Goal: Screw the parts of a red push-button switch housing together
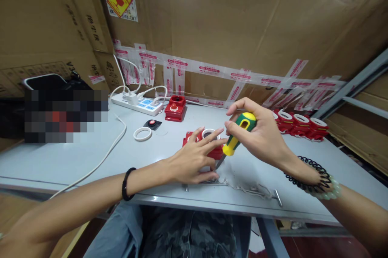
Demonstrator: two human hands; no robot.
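My right hand (pixel 259 135) is closed around a screwdriver (pixel 233 143) with a green and yellow handle. Its shaft slants down and left to the near side of a red box-shaped device (pixel 216 153) with a white ring on top. My left hand (pixel 194 155) lies across that device and holds it, with some fingers spread over its top. The thumb and index finger are low, close to the screwdriver tip. What the tip touches is hidden by those fingers.
Another red device (pixel 175 109) stands behind, beside a power strip (pixel 138 103). A white ring (pixel 142 134) and a small dark part (pixel 152 124) lie left. Several red devices (pixel 300 124) are at right. A T-shaped metal rod (pixel 278 197) and whitish scraps (pixel 242 187) lie along the front edge.
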